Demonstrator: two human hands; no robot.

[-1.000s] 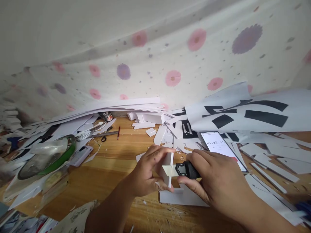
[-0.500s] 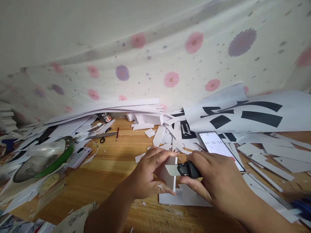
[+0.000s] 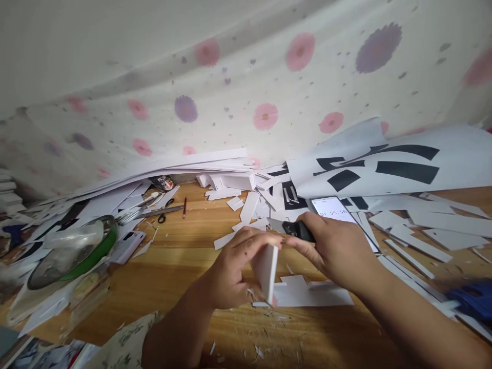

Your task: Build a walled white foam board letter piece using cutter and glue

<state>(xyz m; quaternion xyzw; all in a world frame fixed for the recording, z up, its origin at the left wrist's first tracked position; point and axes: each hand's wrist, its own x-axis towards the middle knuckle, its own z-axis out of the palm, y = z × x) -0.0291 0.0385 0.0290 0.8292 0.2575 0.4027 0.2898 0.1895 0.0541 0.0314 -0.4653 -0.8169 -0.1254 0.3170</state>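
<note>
My left hand [image 3: 234, 271] grips a small white board piece [image 3: 266, 271] by its top and bottom edges, holding it upright on edge. In my right hand [image 3: 334, 248] is a black-handled utility knife [image 3: 299, 230], its blade pointing left above the board's top edge. My right thumb tip is close to the left fingertips at the board's top corner. Beneath and to the right of the board, a notched white sheet [image 3: 315, 294] lies flat on the wooden table [image 3: 165, 277].
A phone [image 3: 338, 212] showing a timer lies behind my right hand. White offcuts [image 3: 434, 225] spread at the right, near a blue tool [image 3: 471, 302]. Scissors [image 3: 165, 210], a red pencil [image 3: 185, 207] and a green-rimmed lid [image 3: 84, 256] are on the left.
My right hand has lifted the knife up and away from the board's face to above its top edge. The board has turned slightly in my left hand, and the view has shifted.
</note>
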